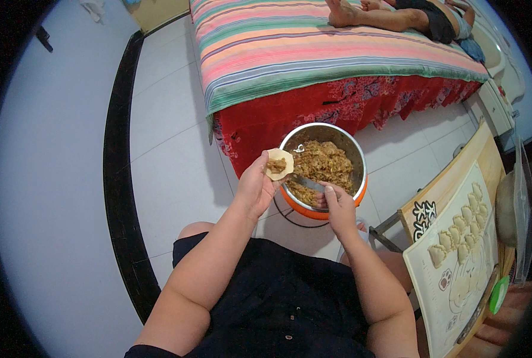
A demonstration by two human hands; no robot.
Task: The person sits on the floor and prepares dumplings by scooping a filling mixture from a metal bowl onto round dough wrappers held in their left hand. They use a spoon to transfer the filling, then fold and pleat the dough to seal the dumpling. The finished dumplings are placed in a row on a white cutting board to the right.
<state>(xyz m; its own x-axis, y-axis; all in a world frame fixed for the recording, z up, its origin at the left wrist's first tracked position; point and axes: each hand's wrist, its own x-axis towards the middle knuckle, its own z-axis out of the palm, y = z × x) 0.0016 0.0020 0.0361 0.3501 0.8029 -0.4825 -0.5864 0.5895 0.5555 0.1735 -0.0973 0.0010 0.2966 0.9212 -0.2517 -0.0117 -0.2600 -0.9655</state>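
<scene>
My left hand [254,190] holds a round dumpling wrapper [288,160] by its edge, with a small heap of brown filling [275,166] at its middle. In my right hand [341,213] is a flat metal utensil [308,182], its blade pointing left toward the wrapper; its exact kind is unclear. Both hands are at the near left side of a steel bowl [362,156], the right one over its near rim. Chopped, greenish-brown filling [328,158] lies inside the bowl. Something orange and round [306,210] shows under the bowl.
To the right, a wooden table [424,203] carries a pale mat [424,262] with several finished dumplings [457,232]. A green object [499,295] lies by the mat. Ahead stands a bed with a striped cover [266,53], where a person [397,19] lies. A wall [57,179] runs along the left.
</scene>
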